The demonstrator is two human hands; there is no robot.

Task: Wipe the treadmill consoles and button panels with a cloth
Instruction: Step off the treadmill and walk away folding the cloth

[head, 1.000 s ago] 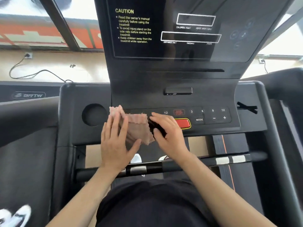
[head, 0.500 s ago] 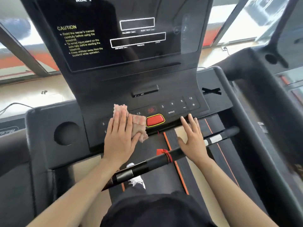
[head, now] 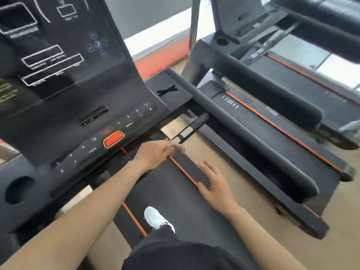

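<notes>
**Cloth off the panel, bunched in the left fist**

Stands on the treadmill belt [head: 175,201], one white shoe [head: 157,219] in sight. Holds the left hand [head: 155,154] just near of the button panel [head: 101,145], apart from it, fingers curled tight around the cloth [head: 176,147]. Shows only a pale pinkish scrap of that cloth past the fingertips, smeared by motion blur, close to the near end of the crossbar [head: 191,127] with its two silver bands. Keeps nothing in the right hand [head: 216,185]: palm down, fingers spread wide, hovering over the belt's right side by an orange stripe; cannot tell whether touching.

Writing, as far as legible: "12" left of the one red, yellow-rimmed button [head: 114,139]; "3" and "6" to its right, with what looks like "MODE" beneath. Further digits along the panel's left part too blurred to read. On the console screen [head: 58,51] above, four white outlined boxes and a cluster of five round icons; captions and the yellow text at the far-left edge unreadable.

Counted besides: one round cup holder [head: 19,190] at near left, one black tape cross [head: 166,90] on the right tray, one long padded handrail [head: 243,123] to the right, and beyond it a neighbouring treadmill [head: 282,98] with orange edging.
</notes>
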